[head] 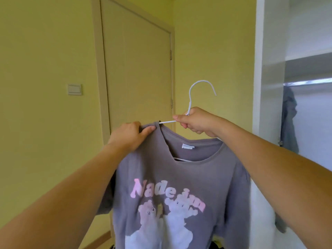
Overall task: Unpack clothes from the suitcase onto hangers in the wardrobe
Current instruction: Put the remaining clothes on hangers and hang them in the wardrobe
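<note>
A grey-purple T-shirt (179,186) is held up in mid-air at chest height, in front of a closed beige door (136,69) and just left of the open wardrobe (269,87). A white wire hanger (201,87) is partly threaded through the shirt: its left arm sticks out of the neck opening, its bottom bar is visible inside the collar, and its hook stands upright above the right hand (195,121). The hanger is gripped at the base of the hook by the right hand, fingers curled tight around the wire. The shirt's left shoulder fabric, beside the collar, is pinched by the left hand (129,135), thumb on top, fingers bunched into the cloth. A pink "Nade in" print and two pale bear figures are seen on the shirt front; a small white label is seen inside the back of the neck. Inside the wardrobe a metal rail (309,81) is visible under a shelf, with a grey-blue garment (289,121) hung from it. A light switch (74,89) is mounted on the yellow wall left of the door. Suitcase not identifiable in view.
</note>
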A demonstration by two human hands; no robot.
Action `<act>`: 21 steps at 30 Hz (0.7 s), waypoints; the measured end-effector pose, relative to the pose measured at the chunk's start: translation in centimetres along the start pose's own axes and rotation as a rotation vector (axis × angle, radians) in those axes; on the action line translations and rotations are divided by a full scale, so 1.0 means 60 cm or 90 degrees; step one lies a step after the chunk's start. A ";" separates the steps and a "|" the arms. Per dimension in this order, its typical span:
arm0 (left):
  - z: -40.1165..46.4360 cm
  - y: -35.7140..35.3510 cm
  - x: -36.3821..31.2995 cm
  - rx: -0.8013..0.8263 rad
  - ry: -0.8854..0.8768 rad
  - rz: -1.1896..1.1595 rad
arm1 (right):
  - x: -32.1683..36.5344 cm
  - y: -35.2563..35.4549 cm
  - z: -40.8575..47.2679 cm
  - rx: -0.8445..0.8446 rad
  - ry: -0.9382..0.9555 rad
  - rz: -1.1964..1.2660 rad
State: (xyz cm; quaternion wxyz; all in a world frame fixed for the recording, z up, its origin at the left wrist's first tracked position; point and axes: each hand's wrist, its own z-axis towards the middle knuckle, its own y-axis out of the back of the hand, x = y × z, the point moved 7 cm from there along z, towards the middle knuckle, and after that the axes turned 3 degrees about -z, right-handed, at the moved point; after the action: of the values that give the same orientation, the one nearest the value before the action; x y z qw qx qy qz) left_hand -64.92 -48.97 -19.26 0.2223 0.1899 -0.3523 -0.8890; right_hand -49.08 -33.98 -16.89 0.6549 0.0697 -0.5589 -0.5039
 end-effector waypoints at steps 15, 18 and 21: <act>0.016 0.155 -0.275 0.210 -0.231 -0.420 | 0.094 0.232 -0.163 -0.150 -0.223 -0.098; 0.000 0.173 -0.371 0.279 -0.284 -0.431 | 0.087 0.303 -0.231 -0.228 -0.239 -0.107; -0.027 0.169 -0.463 0.365 -0.342 -0.418 | 0.064 0.364 -0.297 -0.289 -0.252 -0.121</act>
State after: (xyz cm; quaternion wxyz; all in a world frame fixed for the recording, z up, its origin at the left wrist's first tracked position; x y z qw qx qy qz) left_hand -38.42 -41.77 -8.14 -0.2282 0.1088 -0.5483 -0.7971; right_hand -22.56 -34.68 -6.56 0.4824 -0.1255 -0.5399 -0.6783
